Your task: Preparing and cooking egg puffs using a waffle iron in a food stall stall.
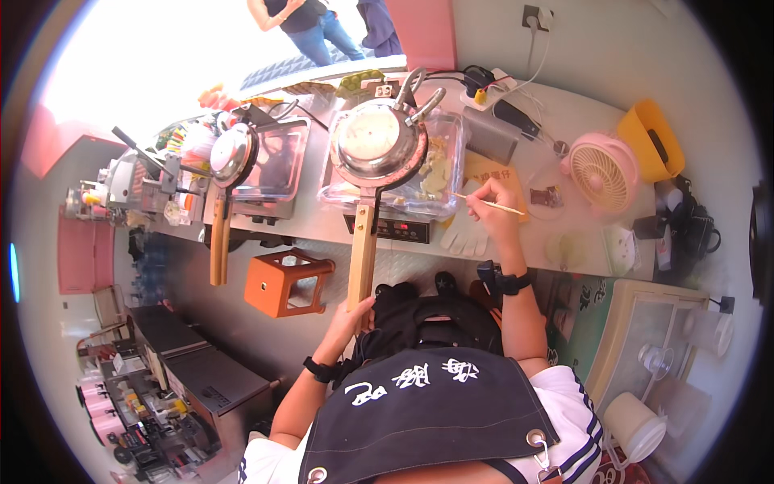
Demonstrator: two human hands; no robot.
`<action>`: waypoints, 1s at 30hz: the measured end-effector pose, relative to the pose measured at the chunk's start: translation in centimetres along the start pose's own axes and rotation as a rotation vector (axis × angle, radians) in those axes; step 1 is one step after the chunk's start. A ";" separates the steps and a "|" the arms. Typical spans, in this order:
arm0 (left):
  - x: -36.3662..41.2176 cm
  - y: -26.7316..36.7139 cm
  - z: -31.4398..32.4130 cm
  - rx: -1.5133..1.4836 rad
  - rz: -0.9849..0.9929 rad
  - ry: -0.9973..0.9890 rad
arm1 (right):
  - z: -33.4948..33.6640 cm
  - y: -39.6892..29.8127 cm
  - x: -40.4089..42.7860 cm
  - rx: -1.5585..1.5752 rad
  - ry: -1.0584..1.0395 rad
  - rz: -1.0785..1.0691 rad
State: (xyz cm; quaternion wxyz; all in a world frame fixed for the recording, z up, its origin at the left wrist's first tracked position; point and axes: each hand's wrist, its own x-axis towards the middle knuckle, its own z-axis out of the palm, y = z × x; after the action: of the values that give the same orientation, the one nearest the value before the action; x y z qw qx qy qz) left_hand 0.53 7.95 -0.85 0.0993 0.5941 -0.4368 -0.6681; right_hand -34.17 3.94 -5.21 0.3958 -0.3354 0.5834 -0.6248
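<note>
My left hand (358, 314) grips the lower end of a wooden handle (361, 260) on a round metal waffle iron (376, 140). The iron looks closed, and cables run from its far side. Pinched in the fingers of my right hand (494, 204) is a thin pale stick (507, 209), its tip pointing left. That tip is near the right edge of a clear plastic-lined tray (450, 181) beneath the iron. Yellowish batter scraps (434, 178) lie in the tray. A white glove (465, 237) rests on the counter just below my right hand.
A second round iron (233, 156) with wooden handles stands to the left. On the right are a pink fan (603, 172), a yellow bin (653, 142) and a grey box (490, 138). An orange stool (284, 284) stands on the floor. People (314, 30) are outside the opening.
</note>
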 end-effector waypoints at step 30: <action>0.4 -0.9 -0.2 -0.142 0.077 0.051 | 0.9 0.7 -2.8 -0.029 -0.012 0.087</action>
State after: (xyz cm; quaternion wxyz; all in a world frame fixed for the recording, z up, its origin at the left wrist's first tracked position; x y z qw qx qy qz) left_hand 0.99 8.14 -1.77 0.1779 0.5851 -0.4084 -0.6776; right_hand -32.04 6.04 -5.70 0.4211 -0.3193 0.6040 -0.5965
